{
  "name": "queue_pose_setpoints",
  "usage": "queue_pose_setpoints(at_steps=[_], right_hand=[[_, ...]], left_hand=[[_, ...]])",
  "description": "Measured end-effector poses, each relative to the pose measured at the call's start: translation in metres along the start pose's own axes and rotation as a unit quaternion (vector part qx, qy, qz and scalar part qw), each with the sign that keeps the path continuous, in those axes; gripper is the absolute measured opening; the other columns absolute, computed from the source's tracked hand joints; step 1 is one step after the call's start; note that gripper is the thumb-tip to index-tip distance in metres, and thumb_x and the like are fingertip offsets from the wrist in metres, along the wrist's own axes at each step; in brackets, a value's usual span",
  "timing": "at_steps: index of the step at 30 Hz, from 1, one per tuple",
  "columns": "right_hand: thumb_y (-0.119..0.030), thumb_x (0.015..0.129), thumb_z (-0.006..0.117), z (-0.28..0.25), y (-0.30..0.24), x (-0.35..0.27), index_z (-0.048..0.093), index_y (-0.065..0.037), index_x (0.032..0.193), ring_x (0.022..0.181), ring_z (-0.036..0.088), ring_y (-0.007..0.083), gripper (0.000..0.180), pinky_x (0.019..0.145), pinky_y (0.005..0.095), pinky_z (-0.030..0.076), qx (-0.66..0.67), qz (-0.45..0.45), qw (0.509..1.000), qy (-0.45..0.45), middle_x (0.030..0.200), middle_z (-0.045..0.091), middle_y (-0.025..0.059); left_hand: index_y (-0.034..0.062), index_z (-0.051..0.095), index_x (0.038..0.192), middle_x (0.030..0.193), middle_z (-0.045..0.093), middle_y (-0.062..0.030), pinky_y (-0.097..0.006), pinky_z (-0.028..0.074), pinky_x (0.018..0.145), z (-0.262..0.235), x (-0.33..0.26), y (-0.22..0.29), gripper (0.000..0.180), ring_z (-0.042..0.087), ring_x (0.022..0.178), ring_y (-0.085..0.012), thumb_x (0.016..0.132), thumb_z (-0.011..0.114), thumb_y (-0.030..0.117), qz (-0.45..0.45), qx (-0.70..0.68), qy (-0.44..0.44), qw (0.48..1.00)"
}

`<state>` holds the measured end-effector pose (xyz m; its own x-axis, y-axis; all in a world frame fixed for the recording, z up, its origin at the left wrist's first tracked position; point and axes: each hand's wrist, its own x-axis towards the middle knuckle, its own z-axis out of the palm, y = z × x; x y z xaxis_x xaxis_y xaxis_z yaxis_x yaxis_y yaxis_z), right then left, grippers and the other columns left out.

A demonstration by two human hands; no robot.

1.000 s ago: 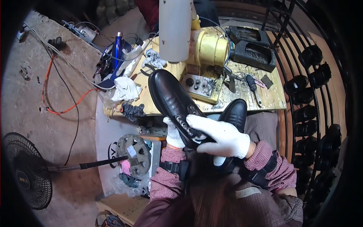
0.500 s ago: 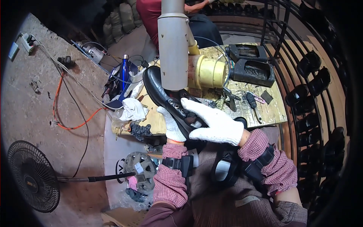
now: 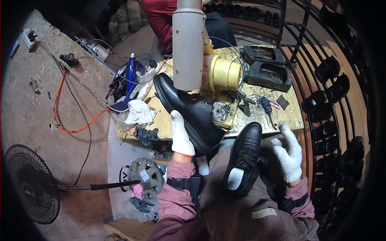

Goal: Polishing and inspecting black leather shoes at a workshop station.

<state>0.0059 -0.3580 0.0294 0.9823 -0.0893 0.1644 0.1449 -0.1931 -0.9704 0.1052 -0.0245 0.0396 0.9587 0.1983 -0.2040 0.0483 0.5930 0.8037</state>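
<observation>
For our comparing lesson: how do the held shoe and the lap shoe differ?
The held shoe shows its side; the lap shoe shows its pale insole patch. The held shoe's toe points up-left in view; the lap shoe's points up, slightly right. Both are shiny black.

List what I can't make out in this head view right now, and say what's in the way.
In the head view:
- Left hand: most fingers, hidden by the held black shoe.
- Held black shoe: part of its upper, behind the grey cylinder.
- Person across the table: head, cut off by the top edge.
- Shoes low on the right rack: details, lost in shadow.
</observation>
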Motion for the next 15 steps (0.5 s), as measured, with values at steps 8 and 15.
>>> queue_pose_setpoints(at_steps=[8, 15], right_hand=[[0.001, 0.094, 0.064, -0.034, 0.031, -0.055, 0.054, 0.000, 0.150, 0.115, 0.069, 0.0212, 0.057, 0.097, 0.0319, 0.057, -0.076, 0.086, 0.992, 0.051, 0.149, 0.058, 0.0195], [0.001, 0.084, 0.076, -0.011, 0.001, -0.052, 0.059, 0.003, 0.143, 0.117, 0.069, 0.0260, 0.061, 0.097, 0.0354, 0.058, -0.007, -0.032, 0.996, -0.085, 0.147, 0.058, 0.0234]], left_hand=[[0.0122, 0.049, 0.154, 0.151, 0.058, -0.0092, -0.048, 0.045, 0.118, -0.025, 0.009, 0.016, 0.080, 0.058, 0.133, -0.0299, 0.099, 0.052, 0.070, 0.060, -0.141, -0.031, 0.988], [0.0115, 0.044, 0.155, 0.148, 0.053, -0.0229, -0.061, 0.038, 0.119, -0.044, -0.006, -0.026, 0.087, 0.052, 0.132, -0.0440, 0.097, 0.047, 0.077, -0.036, -0.272, -0.158, 0.949]])
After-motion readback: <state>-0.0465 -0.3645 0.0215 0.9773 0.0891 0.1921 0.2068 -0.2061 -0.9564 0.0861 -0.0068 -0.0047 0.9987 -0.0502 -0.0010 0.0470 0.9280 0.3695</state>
